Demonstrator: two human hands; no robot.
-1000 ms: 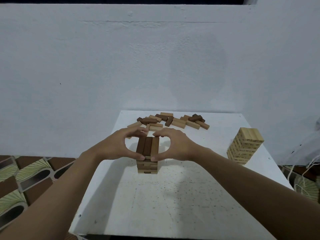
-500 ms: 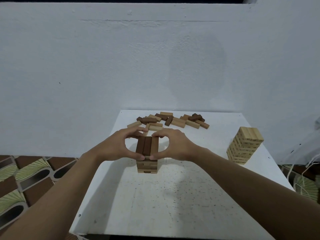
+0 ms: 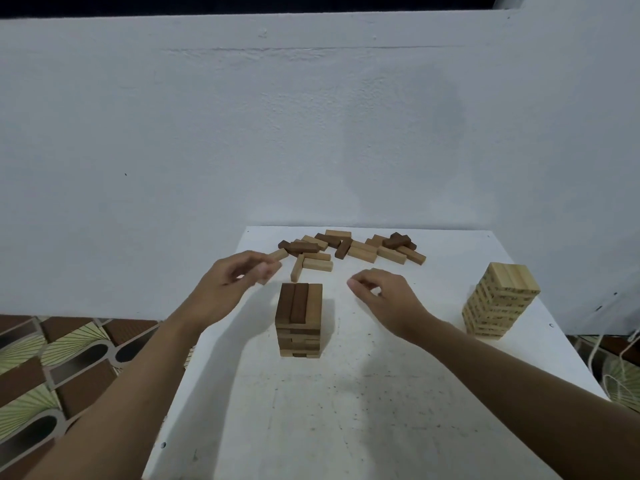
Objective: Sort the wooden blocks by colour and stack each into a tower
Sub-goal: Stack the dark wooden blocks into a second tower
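The white tabletop lay under both forearms. A pale tower stood well out past the right hand, on its outer side. A shorter brown tower stood between the two hands, apart from both, its top layer showing two dark blocks and one lighter brown. The loose pile of mixed pale and dark blocks lay beyond both sets of fingertips.

The step in hand looked like fetching the next brown block. It would go best by picking a dark piece lying on top of the pile, lifting it clear without dragging its neighbours, and setting it crosswise on the tower gently, with the wrists kept wide of the tower's sides.

The left hand was blurred, its fingers loosely bent and grasping nothing that I could make out. A pale block lay just at its fingertips; contact could not be told. The right hand hovered relaxed, fingers loosely curled, empty.
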